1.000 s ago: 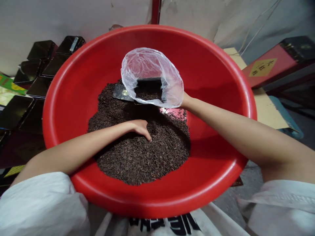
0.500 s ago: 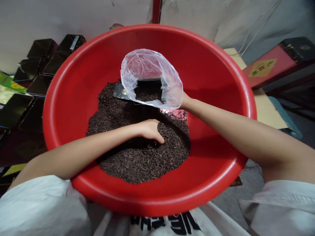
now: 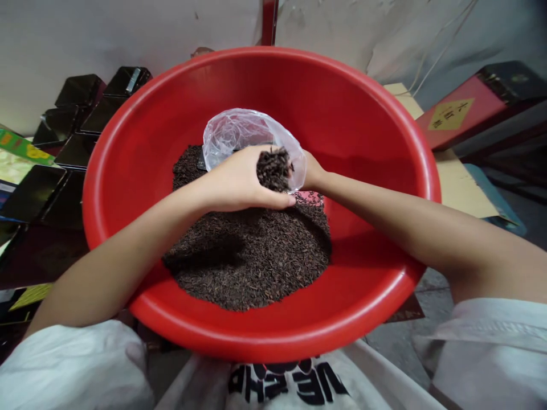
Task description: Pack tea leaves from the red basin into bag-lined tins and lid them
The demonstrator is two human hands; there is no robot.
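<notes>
Left hand [image 3: 239, 179]: it was cupped around a handful [image 3: 273, 169] of dark, dry leaf pieces, the thumb stretched along the near side.
Right hand [image 3: 315, 171]: it was at the right side of the plastic bag [image 3: 239, 126], mostly behind it. It seemed to support the bag, but I could not tell how its fingers were closed.
Change at the heap [image 3: 256, 262]: half a second earlier, the left hand was low, with its fingers among the leaf pieces. At this moment it was above the heap, just in front of the bag.
Meaning for the work: in my judgement, the gathering of this handful was finished, and the leaf pieces had reached the bag mouth without being released yet.
Plastic bag: it was clear and thin, its mouth spread wide and its far edge standing up. Earlier some leaf pieces were visible inside; now the left hand covered most of the opening, so the level could not be judged.
Red basin [image 3: 363, 136]: it held the heap, with bare red wall around it. Near the right hand, some leaf pieces were scattered on a pink surface [image 3: 311, 197].
Boxes around: dark boxes [image 3: 32, 193] stood close together beyond the basin's left side. A pink box [image 3: 465, 105] with a yellow label was on the right; their contents did not show.
</notes>
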